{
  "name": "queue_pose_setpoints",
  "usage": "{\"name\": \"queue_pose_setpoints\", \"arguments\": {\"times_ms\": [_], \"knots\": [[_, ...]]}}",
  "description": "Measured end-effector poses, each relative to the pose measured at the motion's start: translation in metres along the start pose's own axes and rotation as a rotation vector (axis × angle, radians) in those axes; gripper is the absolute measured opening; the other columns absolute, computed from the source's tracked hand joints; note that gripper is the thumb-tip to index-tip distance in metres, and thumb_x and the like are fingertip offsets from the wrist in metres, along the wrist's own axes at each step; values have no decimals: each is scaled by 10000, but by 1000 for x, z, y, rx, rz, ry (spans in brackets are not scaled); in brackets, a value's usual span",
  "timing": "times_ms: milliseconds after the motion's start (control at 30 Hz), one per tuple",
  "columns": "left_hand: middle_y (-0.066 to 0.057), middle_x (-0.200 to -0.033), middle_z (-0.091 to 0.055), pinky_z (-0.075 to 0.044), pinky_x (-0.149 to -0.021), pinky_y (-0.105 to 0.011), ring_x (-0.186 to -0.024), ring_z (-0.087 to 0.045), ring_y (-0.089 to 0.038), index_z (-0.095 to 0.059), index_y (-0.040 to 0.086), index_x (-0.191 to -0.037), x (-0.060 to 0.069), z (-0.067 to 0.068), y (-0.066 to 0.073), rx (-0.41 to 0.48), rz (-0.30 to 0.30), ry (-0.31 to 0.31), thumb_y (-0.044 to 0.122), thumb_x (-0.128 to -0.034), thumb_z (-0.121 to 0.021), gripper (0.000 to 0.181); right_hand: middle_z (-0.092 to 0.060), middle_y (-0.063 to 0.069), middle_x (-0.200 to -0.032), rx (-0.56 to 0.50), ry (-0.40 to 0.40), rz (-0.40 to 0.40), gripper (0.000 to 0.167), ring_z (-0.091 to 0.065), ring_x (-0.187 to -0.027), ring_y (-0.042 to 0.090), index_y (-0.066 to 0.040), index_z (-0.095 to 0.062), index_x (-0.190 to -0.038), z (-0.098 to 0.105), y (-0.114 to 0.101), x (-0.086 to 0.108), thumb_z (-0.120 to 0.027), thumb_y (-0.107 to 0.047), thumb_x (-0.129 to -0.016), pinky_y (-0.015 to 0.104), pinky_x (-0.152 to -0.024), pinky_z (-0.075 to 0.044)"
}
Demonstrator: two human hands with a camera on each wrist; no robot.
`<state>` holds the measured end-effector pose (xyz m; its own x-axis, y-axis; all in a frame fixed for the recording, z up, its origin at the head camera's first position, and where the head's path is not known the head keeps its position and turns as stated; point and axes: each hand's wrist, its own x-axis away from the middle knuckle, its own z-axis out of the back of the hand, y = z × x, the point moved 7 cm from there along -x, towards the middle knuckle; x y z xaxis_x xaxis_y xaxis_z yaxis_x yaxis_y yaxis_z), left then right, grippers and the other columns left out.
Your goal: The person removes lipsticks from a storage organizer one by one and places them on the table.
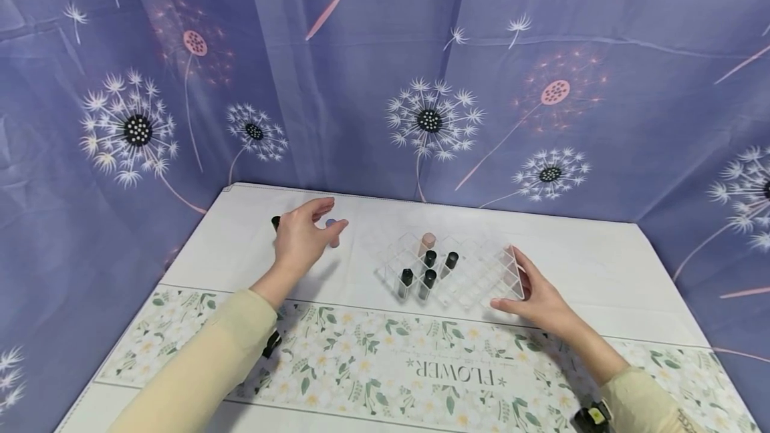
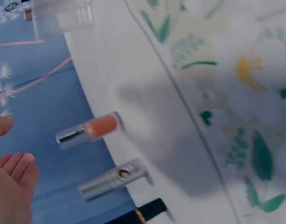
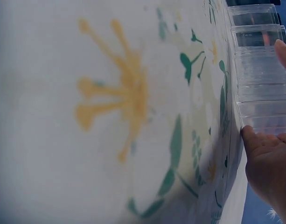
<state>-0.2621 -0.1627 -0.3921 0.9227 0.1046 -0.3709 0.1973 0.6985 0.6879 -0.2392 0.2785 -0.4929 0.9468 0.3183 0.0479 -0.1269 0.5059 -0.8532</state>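
My left hand is above the table's left part, thumb and fingers apart, with nothing between them. Near it stand lip gloss tubes: one with an orange body and shiny cap, a silver tube, and a black tube with a gold ring. A clear acrylic lipstick organizer with diamond-shaped slots lies right of centre. Several tubes stand in its left part, most with black caps and one with a pinkish cap. My right hand holds the organizer's right end, thumb at the front and fingers at the back.
A white table cover carries a floral band along the front with "FLOWER" printed on it. Behind and beside the table hangs a purple dandelion-print curtain. Dark devices are strapped at both wrists.
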Motion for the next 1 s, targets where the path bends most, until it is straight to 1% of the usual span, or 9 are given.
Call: {"name": "queue_pose_setpoints", "arguments": {"times_ms": [67, 200, 300, 367, 467, 700, 933, 1000], "knots": [[-73, -1253, -785, -613, -959, -480, -1149, -753, -305, -751, 114, -1339, 0, -1, 7, 21, -2, -16, 283, -908, -881, 481, -421, 368, -1594, -2, 1, 2, 1185, -531, -1388, 513, -103, -10, -1730, 0, 0, 0, -872, -195, -921, 198, -905, -576], [-107, -1253, -781, -612, -988, -447, -1153, -750, -304, -739, 76, -1342, 0, -5, 22, 67, -24, -36, 256, -894, -898, 509, -426, 373, -1588, -4, 4, 5, 1185, -533, -1386, 515, -90, -12, -1728, 1, 0, 0, -873, -186, -919, 186, -913, -569], [-119, -1259, -777, -612, -1002, -405, -1165, -746, -292, -735, 55, -1341, 2, -8, 30, 100, -37, -50, 251, -885, -908, 525, -438, 371, -1579, -2, 6, 5, 1184, -543, -1374, 513, -89, -15, -1728, 1, -1, 0, -873, -186, -918, 184, -908, -571], [-112, -1269, -774, -607, -1016, -389, -1176, -744, -283, -734, 59, -1343, 3, -11, 34, 120, -35, -65, 257, -885, -910, 530, -443, 370, -1576, -9, 4, 7, 1182, -548, -1369, 513, -89, -15, -1728, 1, -1, 0, -872, -182, -919, 188, -909, -574], [-94, -1293, -767, -604, -1019, -398, -1192, -739, -278, -730, 89, -1359, 8, -16, 39, 136, -21, -98, 279, -887, -908, 540, -433, 368, -1585, -24, 0, 9, 1181, -544, -1372, 512, -88, -13, -1727, 0, 0, 0, -870, -172, -919, 190, -913, -575], [-93, -1268, -777, -595, -1036, -395, -1161, -752, -276, -741, 95, -1344, 19, -32, 49, 175, -42, -138, 276, -861, -926, 548, -404, 372, -1604, -46, -5, 13, 1180, -526, -1388, 522, -87, -9, -1727, 0, 1, 0, -867, -156, -920, 181, -919, -569], [-56, -1280, -775, -590, -1043, -396, -1192, -740, -256, -740, 135, -1357, 32, -47, 52, 200, -13, -190, 274, -858, -931, 552, -433, 365, -1584, -34, -3, 12, 1173, -551, -1360, 516, -91, -12, -1728, 0, -2, 0, -864, -162, -924, 195, -910, -576], [-57, -1276, -777, -595, -1034, -404, -1186, -742, -272, -740, 133, -1357, 34, -50, 53, 200, -19, -196, 271, -861, -928, 548, -424, 365, -1590, -36, -6, 9, 1174, -544, -1369, 517, -94, -11, -1728, 0, -2, -1, -864, -165, -925, 191, -912, -573]]}}
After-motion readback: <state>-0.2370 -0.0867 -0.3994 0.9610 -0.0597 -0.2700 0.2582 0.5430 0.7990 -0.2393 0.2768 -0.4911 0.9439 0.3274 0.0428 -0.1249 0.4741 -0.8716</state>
